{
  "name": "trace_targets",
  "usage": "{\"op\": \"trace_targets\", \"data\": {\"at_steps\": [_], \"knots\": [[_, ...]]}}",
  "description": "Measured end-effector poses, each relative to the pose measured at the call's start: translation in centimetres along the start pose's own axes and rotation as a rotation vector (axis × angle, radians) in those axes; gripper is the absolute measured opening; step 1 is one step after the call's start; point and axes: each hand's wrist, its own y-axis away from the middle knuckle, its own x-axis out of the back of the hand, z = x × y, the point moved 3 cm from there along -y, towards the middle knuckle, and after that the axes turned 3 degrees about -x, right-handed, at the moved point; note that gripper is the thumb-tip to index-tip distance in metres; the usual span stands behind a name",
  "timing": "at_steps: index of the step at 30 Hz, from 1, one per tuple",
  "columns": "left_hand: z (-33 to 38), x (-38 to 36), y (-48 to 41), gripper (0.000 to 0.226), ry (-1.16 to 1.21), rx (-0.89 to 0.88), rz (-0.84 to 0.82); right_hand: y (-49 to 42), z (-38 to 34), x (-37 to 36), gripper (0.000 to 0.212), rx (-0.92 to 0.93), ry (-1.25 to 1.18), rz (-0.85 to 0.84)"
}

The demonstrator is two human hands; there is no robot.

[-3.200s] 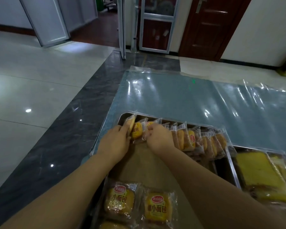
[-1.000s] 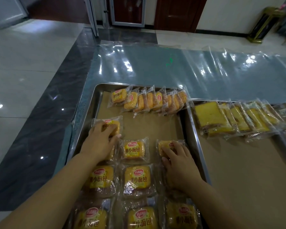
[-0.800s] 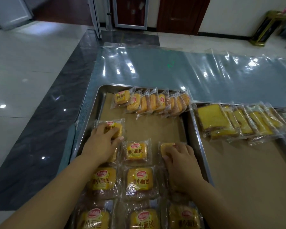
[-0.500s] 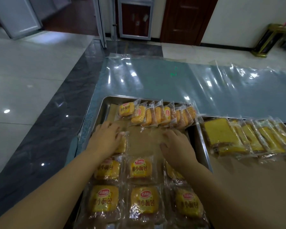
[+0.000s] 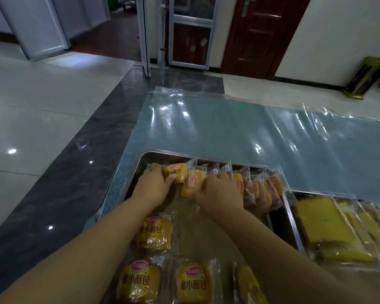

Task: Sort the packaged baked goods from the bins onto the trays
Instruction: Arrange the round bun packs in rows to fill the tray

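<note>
- Head view: both hands worked the far row of small bread packets point(image 5: 246, 185), stood on edge along the far wall of the left metal tray point(image 5: 127, 183).
- Left hand point(image 5: 151, 187): grip clenched on the leftmost packet point(image 5: 177, 174), label facing the camera, at the tray's far-left corner.
- Right hand point(image 5: 219, 194): fingers curled on the next bread packet point(image 5: 193, 183) in the row; whether it was pinched or just steadied, cannot tell.
- More packets lay flat in the near part of the same tray point(image 5: 154, 233); yellow cake slices point(image 5: 322, 224) filled the right tray point(image 5: 293, 220).
- Both trays sat on a tabletop under clear plastic film point(image 5: 228, 132).
- Risk, as I judged it: the on-edge row leaned right; letting go unevenly could domino it flat.
- Slick wrappers could slide on the tray liner, opening gaps.
</note>
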Motion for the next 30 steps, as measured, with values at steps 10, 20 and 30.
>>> {"op": "trace_targets", "data": {"at_steps": [10, 20, 30], "knots": [[-1.0, 0.6, -0.1, 0.042, 0.38, 0.044, 0.181, 0.2, 0.4, 0.0, 0.015, -0.075, -0.266, 0.048], [0.9, 2.0, 6.3, 0.061, 0.58, -0.079, 0.246, 4.1, 5.1, 2.8, 0.03, -0.106, -0.958, 0.156], [2.4, -3.1, 11.8, 0.036, 0.281, -0.075, 0.101, 10.1, 13.6, 3.2, 0.017, -0.226, -1.074, 0.205]]}}
